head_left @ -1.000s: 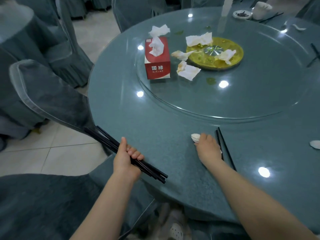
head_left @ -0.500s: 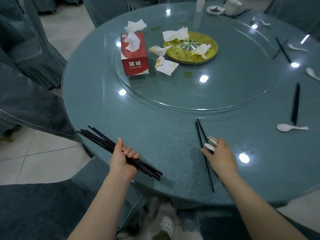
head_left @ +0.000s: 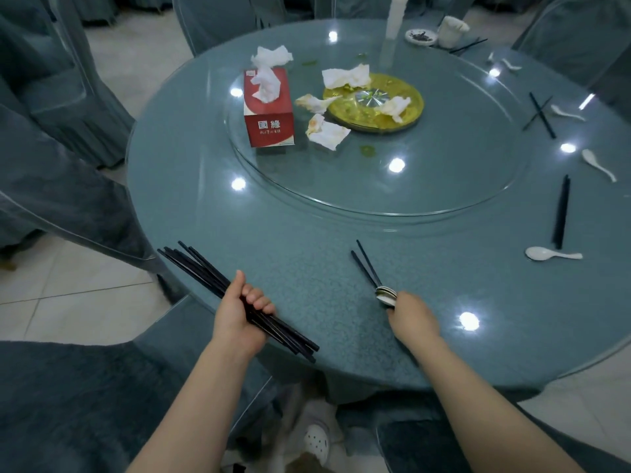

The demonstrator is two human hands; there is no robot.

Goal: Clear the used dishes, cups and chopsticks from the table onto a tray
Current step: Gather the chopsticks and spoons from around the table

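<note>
L hand (head_left: pixel 240 315) has its fingers curled tight round a bundle of black chopsticks (head_left: pixel 235 298), thumb laid along the top; bundle slants from the table edge on the upper left down to the lower right, over the table's near rim. R hand (head_left: pixel 415 319) has fingers closed on a small stack of white spoons (head_left: pixel 386 296) and a pair of chopsticks (head_left: pixel 366 266), whose tips stick out away from the person over the table (head_left: pixel 307 254); can't tell whether the spoons touch the tabletop.

Still lying on the table at right: a white spoon (head_left: pixel 551 255) touching another chopstick pair (head_left: pixel 561 213), a 2nd spoon (head_left: pixel 597 164) farther back, crossed chopsticks (head_left: pixel 539 114) beyond. On the glass turntable (head_left: pixel 444 186): red tissue box (head_left: pixel 268 109), crumpled napkins (head_left: pixel 327 129), yellow plate (head_left: pixel 374 107). Far rim: white cup (head_left: pixel 450 30) beside a small dish (head_left: pixel 421 36).

Vs 0.5 s ago: the R-side chopstick pair lay flat on the table next to the R hand; now it's in that hand with the spoons. L hand's grip on the bundle is unchanged.
</note>
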